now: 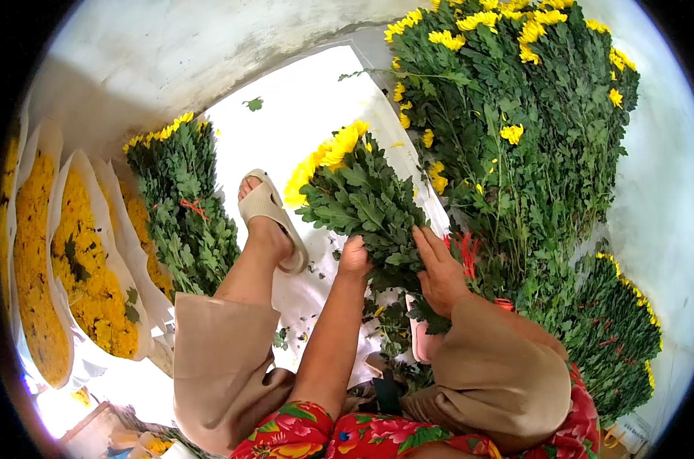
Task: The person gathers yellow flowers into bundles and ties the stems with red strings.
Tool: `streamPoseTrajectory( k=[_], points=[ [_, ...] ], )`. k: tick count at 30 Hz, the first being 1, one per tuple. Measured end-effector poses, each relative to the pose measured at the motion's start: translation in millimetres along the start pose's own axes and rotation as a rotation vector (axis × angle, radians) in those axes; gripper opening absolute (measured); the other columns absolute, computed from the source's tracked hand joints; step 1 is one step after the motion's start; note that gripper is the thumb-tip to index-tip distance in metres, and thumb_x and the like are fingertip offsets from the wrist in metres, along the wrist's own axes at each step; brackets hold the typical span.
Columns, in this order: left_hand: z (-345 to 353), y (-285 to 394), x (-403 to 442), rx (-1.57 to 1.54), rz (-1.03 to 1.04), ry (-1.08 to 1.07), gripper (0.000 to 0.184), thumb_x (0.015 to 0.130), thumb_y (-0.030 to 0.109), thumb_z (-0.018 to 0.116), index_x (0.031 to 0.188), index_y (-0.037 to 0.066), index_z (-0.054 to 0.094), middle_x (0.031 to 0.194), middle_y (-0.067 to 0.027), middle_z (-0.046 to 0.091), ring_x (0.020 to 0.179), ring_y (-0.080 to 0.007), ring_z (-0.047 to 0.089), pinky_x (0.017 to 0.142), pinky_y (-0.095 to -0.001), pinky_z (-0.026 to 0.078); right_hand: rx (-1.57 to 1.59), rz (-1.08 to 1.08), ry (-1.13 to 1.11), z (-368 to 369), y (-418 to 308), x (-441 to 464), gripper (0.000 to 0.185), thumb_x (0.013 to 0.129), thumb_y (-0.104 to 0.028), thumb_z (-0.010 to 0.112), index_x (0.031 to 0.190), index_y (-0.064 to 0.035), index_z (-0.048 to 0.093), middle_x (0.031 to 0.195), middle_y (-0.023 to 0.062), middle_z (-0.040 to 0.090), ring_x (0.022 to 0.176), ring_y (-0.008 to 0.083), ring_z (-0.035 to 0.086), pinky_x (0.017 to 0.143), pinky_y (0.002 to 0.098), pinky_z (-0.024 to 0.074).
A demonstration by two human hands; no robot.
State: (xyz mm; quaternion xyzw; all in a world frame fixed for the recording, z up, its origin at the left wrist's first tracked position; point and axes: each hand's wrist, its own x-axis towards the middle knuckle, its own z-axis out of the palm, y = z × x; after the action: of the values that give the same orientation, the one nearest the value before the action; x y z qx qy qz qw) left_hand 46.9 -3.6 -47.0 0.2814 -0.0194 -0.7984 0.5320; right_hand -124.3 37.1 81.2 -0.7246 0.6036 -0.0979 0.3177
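Note:
A bunch of yellow flowers (362, 191) with dark green leaves lies between my hands, its blooms pointing up and left. My left hand (354, 258) is closed at the bunch's lower left side, its fingers partly hidden by leaves. On the lower right side, my right hand (440, 274) presses against the leafy stems with its fingers extended and close together. The stem ends below are hidden among leaves and my clothing. Under the bunch is a white sheet (316, 88) with scattered leaf bits.
A large heap of yellow flowers (523, 145) fills the right side, with tied bunches (607, 336) below it. Red ties (463, 251) lie beside my right hand. At left are a tied bunch (182, 199) and wrapped yellow flowers (94, 268). My sandalled foot (274, 218) is on the sheet.

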Motion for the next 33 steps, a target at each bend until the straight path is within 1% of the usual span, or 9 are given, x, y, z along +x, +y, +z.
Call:
streamPoseTrajectory(
  k=[8,12,16,18,20,21,23,26,33],
  points=[
    [7,5,-6,0.34,-0.072,0.167,0.049,0.093,0.026,0.054,0.131,-0.004,0.051,0.128,-0.0159,0.059,0.115,-0.0311,0.058,0.1,-0.0444,0.046,-0.243,-0.031,-0.1,11,8,5,0.082,0.078,0.002,0.058,0.15,0.0015,0.019,0.149,0.0246,0.032,0.128,0.0417,0.043,0.108,0.043,0.0377],
    [33,3,2,0.313,-0.084,0.287,0.037,0.092,0.018,0.061,0.121,-0.004,0.058,0.116,-0.0156,0.064,0.104,-0.0308,0.062,0.094,-0.0435,0.049,-0.436,-0.159,-0.197,4,-9,12,0.077,0.078,-0.004,0.059,0.143,0.0141,0.022,0.14,0.0347,0.037,0.112,0.0428,0.052,0.081,0.0384,0.0551],
    [7,-2,19,-0.027,-0.078,0.097,0.037,0.089,0.02,0.064,0.117,-0.004,0.061,0.114,-0.0173,0.065,0.101,-0.0319,0.063,0.091,-0.043,0.051,-0.571,-0.295,-0.18,-1,-1,16,0.062,0.085,-0.015,0.057,0.14,0.0063,0.037,0.138,0.0283,0.043,0.092,0.0376,0.061,0.071,0.0357,0.056],
    [2,2,18,0.012,-0.059,0.122,0.036,0.088,0.021,0.065,0.114,-0.003,0.062,0.112,-0.0164,0.066,0.098,-0.0316,0.065,0.088,-0.0436,0.053,-0.028,-0.359,-0.187,-16,27,27,0.049,0.089,-0.02,0.058,0.135,-0.0057,0.049,0.13,0.0194,0.054,0.081,0.0319,0.062,0.068,0.0338,0.055],
    [-5,12,16,0.019,-0.03,0.192,0.033,0.088,0.021,0.064,0.113,-0.001,0.063,0.109,-0.0154,0.068,0.094,-0.0313,0.066,0.084,-0.0449,0.054,-0.045,-0.351,0.323,-23,111,39,0.025,0.089,-0.014,0.06,0.113,-0.0074,0.063,0.094,0.0113,0.066,0.08,0.0306,0.064,0.072,0.0392,0.0532],
    [-11,16,16,0.003,-0.06,0.185,0.031,0.088,0.022,0.065,0.111,0.001,0.063,0.105,-0.0141,0.069,0.09,-0.0305,0.067,0.079,-0.0458,0.056,0.065,0.08,0.404,-62,111,41,0.035,0.084,-0.015,0.062,0.118,-0.0084,0.062,0.104,0.0142,0.064,0.093,0.0332,0.063,0.084,0.0429,0.0521],
    [-26,14,20,0.051,-0.051,0.202,0.03,0.088,0.022,0.066,0.11,0.001,0.064,0.104,-0.0137,0.069,0.09,-0.0299,0.067,0.079,-0.045,0.056,-0.577,0.181,0.847,-93,179,44,0.06,0.084,-0.017,0.065,0.136,0.0016,0.042,0.12,0.021,0.057,0.105,0.0378,0.055,0.092,0.0461,0.0444],
    [-14,7,18,0.081,-0.036,0.227,0.028,0.087,0.022,0.066,0.106,0.002,0.064,0.1,-0.012,0.069,0.086,-0.0278,0.067,0.076,-0.0424,0.056,-0.584,0.704,0.435,-106,245,39,0.069,0.089,-0.02,0.065,0.146,-0.0018,0.031,0.124,0.0196,0.058,0.108,0.0353,0.054,0.1,0.0456,0.0361],
    [-26,0,25,0.005,-0.161,0.203,0.025,0.085,0.018,0.065,0.104,0.002,0.065,0.094,-0.0115,0.068,0.081,-0.028,0.067,0.069,-0.0405,0.056,-0.214,-0.025,0.708,-96,135,14,0.044,0.091,-0.004,0.058,0.133,-0.0017,0.05,0.112,0.0213,0.063,0.098,0.0379,0.062,0.086,0.0458,0.0489]
  ],
)
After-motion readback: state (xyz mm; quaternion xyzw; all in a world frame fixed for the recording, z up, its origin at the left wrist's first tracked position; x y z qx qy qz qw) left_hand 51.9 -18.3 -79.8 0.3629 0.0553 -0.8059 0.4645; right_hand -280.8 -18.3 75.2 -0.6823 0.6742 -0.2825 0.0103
